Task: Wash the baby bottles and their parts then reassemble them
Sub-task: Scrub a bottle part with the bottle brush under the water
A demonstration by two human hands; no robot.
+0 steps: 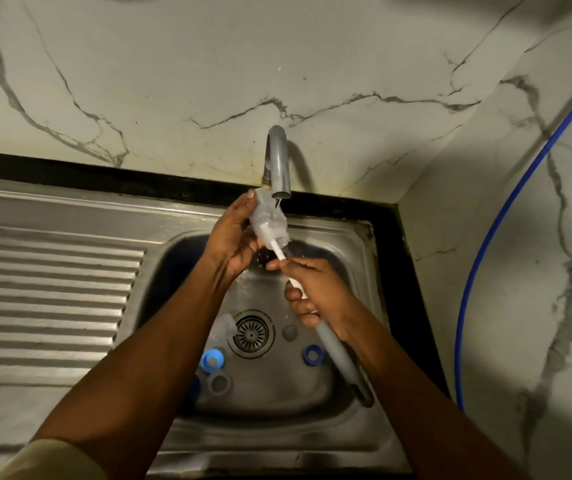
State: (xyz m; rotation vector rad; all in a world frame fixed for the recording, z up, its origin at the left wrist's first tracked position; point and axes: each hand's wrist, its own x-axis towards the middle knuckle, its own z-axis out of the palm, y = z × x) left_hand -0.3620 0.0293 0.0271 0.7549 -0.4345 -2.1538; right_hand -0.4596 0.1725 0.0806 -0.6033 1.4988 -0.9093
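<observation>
Head view catches the scrubbing step: a clear baby bottle [266,216] is held tilted just under the tap [277,161], above the sink [359,244], with its mouth pointing down toward the person. It is see-through plastic, wet, and the pale bristle head of a bottle brush [338,351] fills much of its inside. The left hand [229,240] grasps the bottle round its body, fingers curled over it. The right hand [315,292] clasps the brush where its white stem meets the grey handle, with thumb and forefinger pinching the stem near the bottle's mouth. A thin trickle seems to fall from the spout onto the bottle.

I judge the next move calls for working the brush in and out with a twist, then rinsing. The wet plastic will likely be slippery, so the left hand's hold must be firm.

On the basin floor lie a clear part [223,327] beside the drain [251,334], 2 blue rings [211,360] and a grey ring [220,382]. Whether these are washed, I cannot tell. A ribbed drainboard [45,289] lies to the left and a blue hose [506,209] runs down the marble wall [173,81].
</observation>
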